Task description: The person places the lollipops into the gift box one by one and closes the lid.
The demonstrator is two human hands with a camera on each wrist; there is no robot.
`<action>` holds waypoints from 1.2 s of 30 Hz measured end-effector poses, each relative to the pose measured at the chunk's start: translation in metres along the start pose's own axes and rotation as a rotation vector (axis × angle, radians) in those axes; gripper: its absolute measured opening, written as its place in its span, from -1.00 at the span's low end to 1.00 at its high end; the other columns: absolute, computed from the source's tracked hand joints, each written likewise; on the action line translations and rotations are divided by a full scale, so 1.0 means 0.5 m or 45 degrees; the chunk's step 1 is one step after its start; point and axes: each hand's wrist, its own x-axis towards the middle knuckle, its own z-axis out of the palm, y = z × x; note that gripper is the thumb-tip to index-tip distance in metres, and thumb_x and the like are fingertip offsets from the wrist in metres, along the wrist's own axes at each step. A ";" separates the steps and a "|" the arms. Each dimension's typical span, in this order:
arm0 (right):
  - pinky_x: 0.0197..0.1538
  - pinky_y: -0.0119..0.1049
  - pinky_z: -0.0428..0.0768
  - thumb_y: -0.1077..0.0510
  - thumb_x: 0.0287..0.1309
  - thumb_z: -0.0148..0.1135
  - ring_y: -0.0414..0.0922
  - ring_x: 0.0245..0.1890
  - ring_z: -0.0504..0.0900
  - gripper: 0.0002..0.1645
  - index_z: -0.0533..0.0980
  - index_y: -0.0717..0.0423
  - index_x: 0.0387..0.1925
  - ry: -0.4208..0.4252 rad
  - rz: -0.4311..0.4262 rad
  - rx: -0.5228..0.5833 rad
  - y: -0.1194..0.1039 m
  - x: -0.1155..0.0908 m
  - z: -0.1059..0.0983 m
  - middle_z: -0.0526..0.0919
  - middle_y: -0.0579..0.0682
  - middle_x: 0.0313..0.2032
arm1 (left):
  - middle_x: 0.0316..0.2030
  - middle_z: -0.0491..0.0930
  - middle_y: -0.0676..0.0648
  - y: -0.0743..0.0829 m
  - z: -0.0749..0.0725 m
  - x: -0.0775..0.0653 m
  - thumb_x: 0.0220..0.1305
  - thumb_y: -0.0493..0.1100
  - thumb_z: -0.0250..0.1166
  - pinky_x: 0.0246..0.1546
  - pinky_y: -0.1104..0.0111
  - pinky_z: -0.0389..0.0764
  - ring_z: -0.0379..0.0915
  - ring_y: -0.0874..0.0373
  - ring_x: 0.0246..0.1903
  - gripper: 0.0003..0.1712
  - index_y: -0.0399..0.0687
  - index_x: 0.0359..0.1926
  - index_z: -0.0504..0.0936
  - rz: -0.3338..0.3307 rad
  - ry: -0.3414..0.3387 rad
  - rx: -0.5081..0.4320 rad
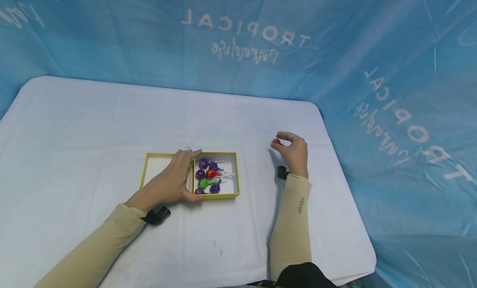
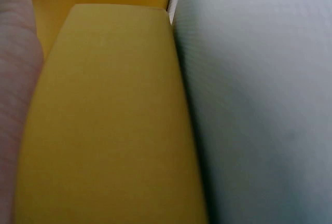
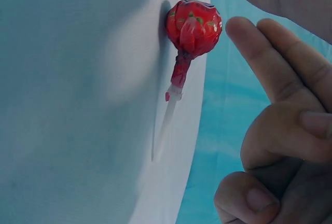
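Observation:
My left hand [image 1: 169, 182] spans the left end of a yellow-edged box [image 1: 237, 176], thumb at its near side and fingers at its far side. Several lollipops lie inside: purple-wrapped ones [image 1: 215, 188], a red one [image 1: 211, 173] and a green one [image 1: 204, 183]. In the right wrist view another red-wrapped lollipop [image 3: 194, 29] lies on the white cloth, its white stick [image 3: 166, 125] pointing away from my fingers. Close beside its round head is my right hand [image 1: 294, 155], thumb and forefinger spread apart, ring and little fingers bent.
A second yellow-edged box part [image 1: 144, 168], white inside, adjoins the first on the left, partly hidden under my left hand. White cloth [image 1: 112, 114] covers the table. Blue printed sheeting [image 1: 238, 73] hangs behind it and along the right side.

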 end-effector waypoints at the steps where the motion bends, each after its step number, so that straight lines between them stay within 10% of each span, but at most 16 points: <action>1: 0.42 0.03 0.43 0.14 0.06 0.52 -0.03 0.39 0.40 -0.50 0.67 0.02 0.10 0.003 0.010 0.001 0.000 0.000 0.000 0.69 0.02 0.11 | 0.31 0.19 -0.27 0.000 0.000 0.001 -0.29 0.36 0.61 0.61 -0.01 -0.15 0.07 -0.18 0.38 0.53 -0.18 0.54 -0.04 0.000 0.002 -0.002; 36: 0.43 0.05 0.42 0.09 0.08 0.51 0.03 0.36 0.42 -0.52 0.68 0.04 0.08 0.017 0.107 -0.066 0.028 0.013 0.011 0.70 0.06 0.10 | 0.28 0.21 -0.27 0.005 -0.001 0.002 -0.31 0.32 0.63 0.60 -0.03 -0.15 0.06 -0.20 0.39 0.51 -0.23 0.52 -0.02 0.021 0.014 0.001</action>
